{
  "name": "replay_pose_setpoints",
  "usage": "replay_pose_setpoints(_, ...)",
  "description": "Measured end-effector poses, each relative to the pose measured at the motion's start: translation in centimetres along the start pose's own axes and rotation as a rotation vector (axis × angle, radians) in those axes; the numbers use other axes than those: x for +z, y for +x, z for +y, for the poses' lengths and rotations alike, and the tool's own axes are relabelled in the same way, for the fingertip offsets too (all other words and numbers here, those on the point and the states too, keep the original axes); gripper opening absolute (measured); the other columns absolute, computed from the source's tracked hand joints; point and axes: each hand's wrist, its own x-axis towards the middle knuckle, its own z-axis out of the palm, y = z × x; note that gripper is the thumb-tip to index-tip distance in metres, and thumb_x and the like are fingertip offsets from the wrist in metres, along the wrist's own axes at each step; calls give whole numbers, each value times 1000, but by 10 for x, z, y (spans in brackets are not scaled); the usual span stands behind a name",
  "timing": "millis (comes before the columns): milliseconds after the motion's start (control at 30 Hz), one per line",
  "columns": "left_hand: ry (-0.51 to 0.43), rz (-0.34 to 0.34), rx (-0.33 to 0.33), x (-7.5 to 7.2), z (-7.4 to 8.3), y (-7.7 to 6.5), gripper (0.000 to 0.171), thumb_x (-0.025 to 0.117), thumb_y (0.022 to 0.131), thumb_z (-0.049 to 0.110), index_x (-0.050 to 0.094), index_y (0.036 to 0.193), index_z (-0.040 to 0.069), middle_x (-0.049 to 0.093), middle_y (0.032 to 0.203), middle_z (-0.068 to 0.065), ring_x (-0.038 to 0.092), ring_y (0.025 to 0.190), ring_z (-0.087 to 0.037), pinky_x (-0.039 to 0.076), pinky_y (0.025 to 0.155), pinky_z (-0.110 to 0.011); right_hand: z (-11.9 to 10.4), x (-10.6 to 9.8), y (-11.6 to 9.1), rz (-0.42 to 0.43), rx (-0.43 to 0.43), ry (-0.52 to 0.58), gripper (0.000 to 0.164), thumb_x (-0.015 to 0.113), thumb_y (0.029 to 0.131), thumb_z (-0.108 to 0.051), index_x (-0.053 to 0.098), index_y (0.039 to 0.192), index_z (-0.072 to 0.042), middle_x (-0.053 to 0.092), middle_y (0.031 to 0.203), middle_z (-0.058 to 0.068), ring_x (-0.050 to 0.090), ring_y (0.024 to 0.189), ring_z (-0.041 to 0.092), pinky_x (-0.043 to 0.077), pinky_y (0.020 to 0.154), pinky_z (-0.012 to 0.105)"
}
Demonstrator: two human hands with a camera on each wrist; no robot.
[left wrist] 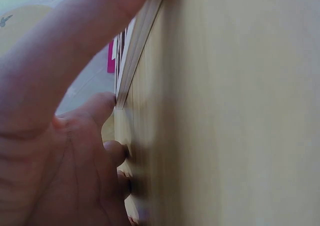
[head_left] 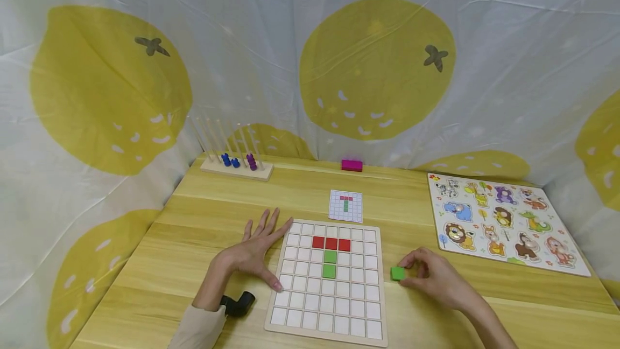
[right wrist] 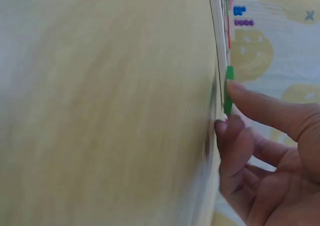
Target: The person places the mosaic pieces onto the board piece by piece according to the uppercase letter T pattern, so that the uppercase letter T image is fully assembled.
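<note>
A square wooden grid board [head_left: 382, 306] lies on the table. A row of red tiles [head_left: 331, 243] fills cells near its top, and two green tiles [head_left: 329, 271] run down below the middle one. My left hand [head_left: 248, 255] spreads its fingers along the board's left edge, thumb and index finger touching it. Just off the board's right edge, my right hand [head_left: 433, 276] pinches a small green square tile [head_left: 397, 274] between thumb and fingers. In the right wrist view this green tile [right wrist: 229, 93] shows by the thumb tip. A small pattern card [head_left: 346, 216] with a red and green T lies above the board.
A peg stand [head_left: 237, 168] with blue and purple beads stands at the back left. A magenta block [head_left: 351, 166] sits by the curtain. An animal puzzle board [head_left: 441, 225] lies at the right. A black object [head_left: 238, 306] is beside the left forearm.
</note>
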Motion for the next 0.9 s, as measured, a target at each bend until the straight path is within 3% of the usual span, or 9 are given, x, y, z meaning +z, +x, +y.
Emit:
replay_pose_setpoints(233,-4,-9,-5,1,1,0,145,98,60,48,8,168,14,-20,170,-25,-22,157,-48,-16,121,-74,-31,12,11,36,-11,21,21,83,86,-12,73,104,-8,71,96,3,50,65,2,42,49,19)
replay_pose_setpoints(500,-1,-8,-11,2,-1,0,145,98,60,49,8,168,16,-19,171,-24,-21,157,-47,-15,121,-74,-74,55,24,28,3,32,21,90,78,-13,77,95,-12,67,76,-2,44,54,2,37,49,18)
replay_pose_setpoints(600,-4,-9,-11,2,-1,0,144,98,60,49,8,168,16,-18,171,-24,-21,157,-47,-15,121,-74,-84,68,28,20,-9,48,22,93,73,-13,79,90,-13,69,76,-2,43,52,2,36,48,19)
replay_pose_setpoints(733,0,-6,-10,2,-1,0,144,98,60,49,9,168,16,-18,171,-25,-21,157,-47,-14,121,-74,-91,82,32,2,-44,34,23,95,68,-13,79,84,-13,75,87,-4,50,63,2,41,55,20)
replay_pose_setpoints(900,5,-1,-5,2,0,1,144,98,60,50,9,168,16,-18,171,-24,-20,157,-47,-14,121,-75,-94,91,34,-23,-44,-31,23,96,66,-13,79,81,-14,71,76,-9,56,73,3,43,64,19)
